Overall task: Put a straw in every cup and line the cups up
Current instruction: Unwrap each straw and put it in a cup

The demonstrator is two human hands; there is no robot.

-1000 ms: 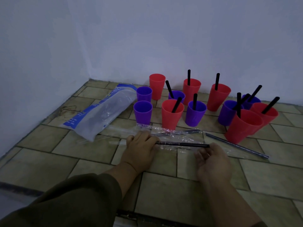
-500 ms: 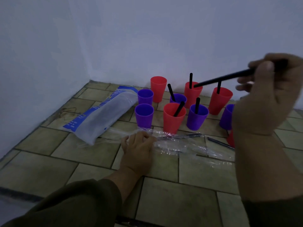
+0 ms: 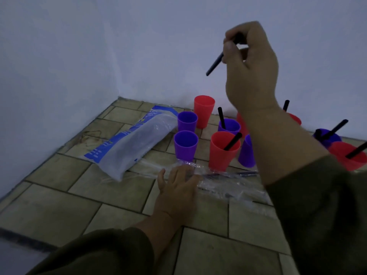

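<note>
Several red and purple cups stand on the tiled floor near the wall. A red cup at the back and two purple cups hold no straw. A front red cup and a purple cup each hold a black straw. My right hand is raised high above the cups and pinches a black straw that points down and left. My left hand rests flat on a clear plastic straw wrapper on the floor. My right arm hides some cups.
A white and blue plastic bag lies left of the cups. White walls meet in a corner at the back left. More cups with straws stand at the right. Another loose straw lies in the wrapper.
My right hand picked a straw from the wrapper, lifted it, and swung left above the cups. The straw now tilts steeply downward. My left hand stays on the wrapper.
</note>
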